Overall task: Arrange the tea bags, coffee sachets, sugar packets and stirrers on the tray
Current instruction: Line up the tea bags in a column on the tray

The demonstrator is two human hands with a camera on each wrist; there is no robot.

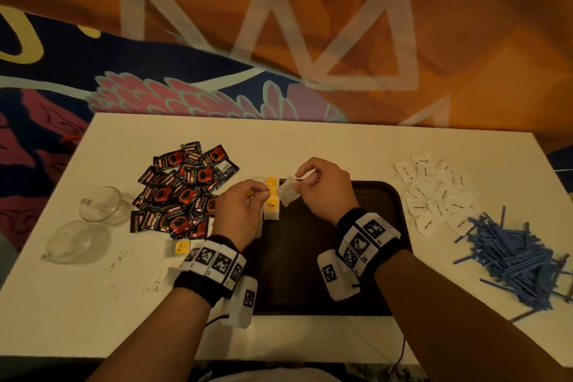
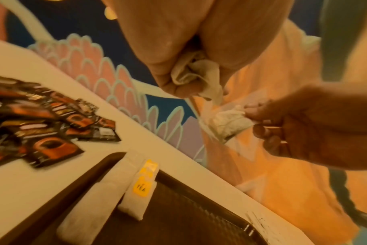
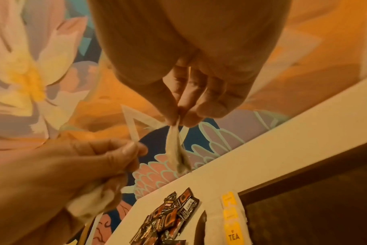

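Note:
Above the far left corner of the dark tray (image 1: 325,257), my right hand (image 1: 299,181) pinches a white tea bag (image 1: 286,192) by its top edge, so that it hangs down (image 3: 177,149). My left hand (image 1: 257,194) grips a crumpled tea bag (image 2: 195,74) in its curled fingers, close to the left of the hanging one. Two tea bags lie side by side in the tray's far left corner, one showing its yellow TEA tag (image 1: 270,205). One more tea bag (image 1: 178,248) lies on the table by my left wrist.
A heap of black and red coffee sachets (image 1: 183,189) lies left of the tray. White sugar packets (image 1: 434,192) and a pile of blue stirrers (image 1: 514,260) lie to its right. Two glass cups (image 1: 93,220) stand at the far left of the white table (image 1: 341,146).

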